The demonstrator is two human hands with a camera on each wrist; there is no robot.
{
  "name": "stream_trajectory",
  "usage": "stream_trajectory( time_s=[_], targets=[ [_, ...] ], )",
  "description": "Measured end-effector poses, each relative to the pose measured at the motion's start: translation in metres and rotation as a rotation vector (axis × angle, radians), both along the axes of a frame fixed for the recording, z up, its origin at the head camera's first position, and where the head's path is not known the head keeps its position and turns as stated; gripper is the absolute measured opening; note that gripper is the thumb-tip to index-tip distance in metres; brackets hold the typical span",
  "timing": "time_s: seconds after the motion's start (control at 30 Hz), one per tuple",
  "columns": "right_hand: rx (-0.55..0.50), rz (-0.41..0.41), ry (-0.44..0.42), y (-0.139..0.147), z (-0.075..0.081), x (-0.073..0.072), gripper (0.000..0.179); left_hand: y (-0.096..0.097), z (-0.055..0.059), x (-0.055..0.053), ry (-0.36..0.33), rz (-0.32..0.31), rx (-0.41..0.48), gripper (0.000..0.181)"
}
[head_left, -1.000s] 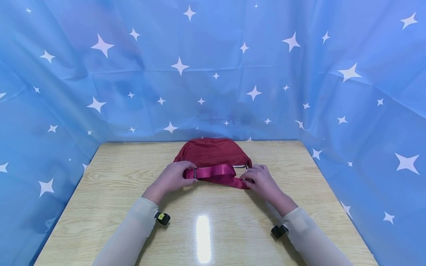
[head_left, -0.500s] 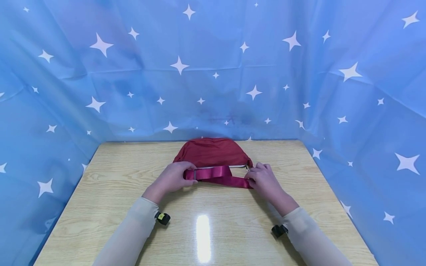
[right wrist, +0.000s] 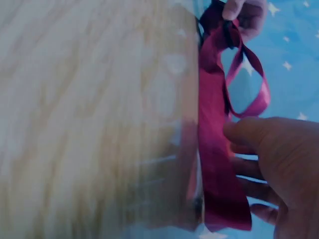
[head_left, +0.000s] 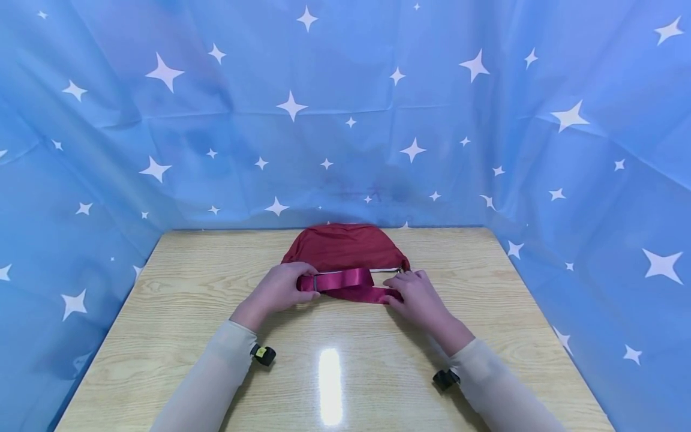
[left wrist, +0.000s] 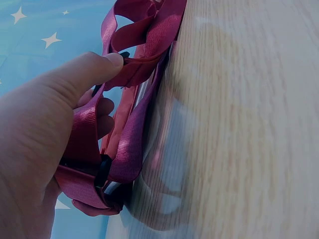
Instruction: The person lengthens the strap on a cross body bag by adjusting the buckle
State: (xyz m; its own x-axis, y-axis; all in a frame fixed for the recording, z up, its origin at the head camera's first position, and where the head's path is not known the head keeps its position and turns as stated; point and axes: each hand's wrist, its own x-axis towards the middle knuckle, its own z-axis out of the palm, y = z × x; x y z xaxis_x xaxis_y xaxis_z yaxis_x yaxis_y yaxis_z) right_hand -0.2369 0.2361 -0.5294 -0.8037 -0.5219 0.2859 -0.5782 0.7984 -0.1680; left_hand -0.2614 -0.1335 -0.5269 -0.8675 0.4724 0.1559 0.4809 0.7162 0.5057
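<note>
A dark red waist bag [head_left: 345, 247] lies at the back of the table, its pale zipper along the near side. Its magenta strap [head_left: 345, 279] runs looped in front of it. My left hand [head_left: 283, 285] pinches the strap at a dark slider buckle [left wrist: 124, 57], thumb on top and fingers behind. Another dark buckle [left wrist: 103, 172] shows lower on the strap in the left wrist view. My right hand [head_left: 418, 297] is at the strap's right stretch, thumb and index finger apart on either side of it. In the right wrist view, the thumb [right wrist: 239, 132] overlaps the strap's edge and the other fingers are spread behind.
The wooden table [head_left: 216, 252] ends just behind the bag, where a blue curtain [head_left: 345, 120] with white stars hangs. More curtain stands to the left and right. A bright light reflection lies on the tabletop near the front.
My right hand first slid slightly right with the strap, drawing the loop's bend leftward. Now it has shifted back left along the strap, its fingertips apart. My left hand has stayed put.
</note>
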Motion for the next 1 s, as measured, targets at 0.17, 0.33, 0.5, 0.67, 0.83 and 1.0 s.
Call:
stream_trajectory(
  time_s=[0.17, 0.33, 0.5, 0.67, 0.83, 1.0],
  targets=[
    [-0.011, 0.044, -0.018, -0.009, -0.005, -0.003, 0.025, 0.0, 0.0, 0.0, -0.004, 0.001, -0.007, 0.051],
    [-0.013, 0.084, 0.0, -0.009, -0.007, -0.006, 0.024, 0.0, -0.001, 0.0, -0.01, 0.006, -0.008, 0.051],
    [0.001, 0.088, 0.019, -0.004, -0.006, -0.007, 0.028, 0.0, 0.001, 0.0, -0.015, 0.013, -0.003, 0.049],
    [0.01, 0.068, 0.018, 0.0, -0.006, -0.006, 0.027, 0.0, 0.002, 0.0, -0.019, 0.006, -0.009, 0.05],
    [0.08, 0.027, 0.057, 0.004, -0.004, -0.003, 0.027, 0.002, 0.0, 0.0, -0.004, -0.004, -0.015, 0.05],
    [0.158, -0.032, 0.086, 0.006, 0.002, 0.001, 0.025, 0.002, 0.0, 0.0, 0.001, -0.002, -0.013, 0.049]
  ],
)
